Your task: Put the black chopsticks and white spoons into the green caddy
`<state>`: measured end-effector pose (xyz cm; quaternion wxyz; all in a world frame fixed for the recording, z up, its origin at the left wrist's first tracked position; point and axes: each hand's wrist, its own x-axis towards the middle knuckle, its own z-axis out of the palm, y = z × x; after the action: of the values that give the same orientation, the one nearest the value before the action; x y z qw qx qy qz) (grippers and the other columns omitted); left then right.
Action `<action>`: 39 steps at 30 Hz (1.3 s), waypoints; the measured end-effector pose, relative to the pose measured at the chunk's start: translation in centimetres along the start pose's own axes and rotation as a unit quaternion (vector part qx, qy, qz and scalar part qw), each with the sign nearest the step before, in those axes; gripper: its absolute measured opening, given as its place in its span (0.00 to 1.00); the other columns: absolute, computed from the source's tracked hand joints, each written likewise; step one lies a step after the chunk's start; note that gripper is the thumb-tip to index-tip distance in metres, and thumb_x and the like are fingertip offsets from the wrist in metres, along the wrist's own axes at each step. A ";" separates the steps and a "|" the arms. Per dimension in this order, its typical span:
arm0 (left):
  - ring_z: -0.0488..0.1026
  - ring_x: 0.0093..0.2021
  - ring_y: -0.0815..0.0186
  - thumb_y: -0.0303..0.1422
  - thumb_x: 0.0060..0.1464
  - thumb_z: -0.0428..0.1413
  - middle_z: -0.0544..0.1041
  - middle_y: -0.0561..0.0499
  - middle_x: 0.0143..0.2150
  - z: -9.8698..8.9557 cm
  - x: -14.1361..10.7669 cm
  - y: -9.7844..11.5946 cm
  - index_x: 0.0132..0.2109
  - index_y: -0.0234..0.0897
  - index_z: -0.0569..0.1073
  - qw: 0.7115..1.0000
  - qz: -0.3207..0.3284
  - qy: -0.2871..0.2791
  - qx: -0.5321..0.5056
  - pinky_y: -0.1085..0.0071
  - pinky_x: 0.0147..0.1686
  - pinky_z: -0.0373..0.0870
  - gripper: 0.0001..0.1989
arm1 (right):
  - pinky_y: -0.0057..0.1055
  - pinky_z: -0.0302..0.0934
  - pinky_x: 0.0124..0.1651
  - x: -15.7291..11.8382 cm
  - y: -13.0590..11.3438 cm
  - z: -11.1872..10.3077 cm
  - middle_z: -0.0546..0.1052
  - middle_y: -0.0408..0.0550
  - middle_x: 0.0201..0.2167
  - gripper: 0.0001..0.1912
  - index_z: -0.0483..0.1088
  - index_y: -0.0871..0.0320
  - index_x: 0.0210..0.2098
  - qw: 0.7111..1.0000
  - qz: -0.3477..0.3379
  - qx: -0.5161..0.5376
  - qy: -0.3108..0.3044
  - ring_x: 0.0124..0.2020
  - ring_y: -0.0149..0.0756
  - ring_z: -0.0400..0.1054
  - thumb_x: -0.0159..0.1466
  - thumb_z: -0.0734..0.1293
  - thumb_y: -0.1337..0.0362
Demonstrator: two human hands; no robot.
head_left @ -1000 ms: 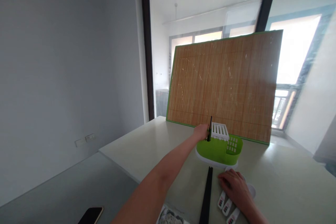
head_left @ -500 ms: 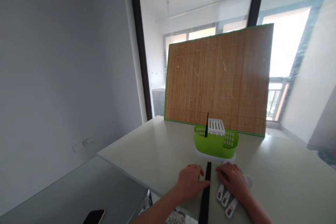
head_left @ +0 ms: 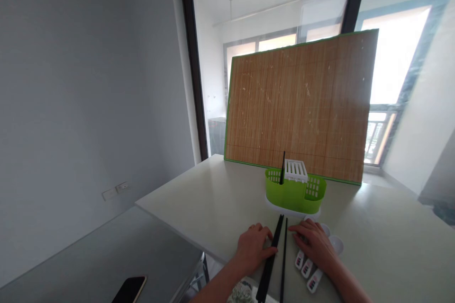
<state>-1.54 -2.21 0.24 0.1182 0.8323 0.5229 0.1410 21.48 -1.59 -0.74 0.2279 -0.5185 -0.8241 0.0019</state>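
Note:
Long black chopsticks (head_left: 273, 254) lie in a close bundle on the white table, tilted to the left. My left hand (head_left: 251, 245) is at the bundle's left side, its thumb across the sticks and its fingers bent against them. One chopstick (head_left: 284, 260) lies apart, just right of the bundle. My right hand (head_left: 313, 240) rests palm down with fingers extended, fingertips close to that single stick. Beneath and beside it are white spoons (head_left: 313, 280), partly hidden by the hand. Beyond stands a green utensil basket (head_left: 293, 197) with a white slatted rack (head_left: 295, 170) and an upright black chopstick (head_left: 283, 169).
A bamboo mat board (head_left: 298, 109) with green edging leans upright against the glass behind the white table (head_left: 213, 199). Lower down at left, a phone (head_left: 131, 289) lies on a grey surface (head_left: 106, 255). A wall socket (head_left: 122, 187) is above it.
The chopstick bundle has shifted and tilted left with my left hand, and one chopstick now lies separate from it. My right hand has barely moved. The view has turned slightly.

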 end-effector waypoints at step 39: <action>0.72 0.43 0.53 0.16 0.46 0.45 0.74 0.35 0.39 -3.2 2.8 -3.4 0.39 0.25 0.72 0.975 -0.008 -0.060 0.213 0.60 0.40 0.68 0.15 | 0.36 0.55 0.40 -0.2 1.2 0.7 0.73 0.45 0.32 0.11 0.71 0.51 0.39 0.999 0.009 0.018 0.026 0.36 0.39 0.64 0.61 0.58 0.62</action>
<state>-4.35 1.92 2.34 -0.0290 0.8409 0.5398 -0.0248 22.25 -1.01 -1.75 0.2586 -0.5219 -0.8128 0.0052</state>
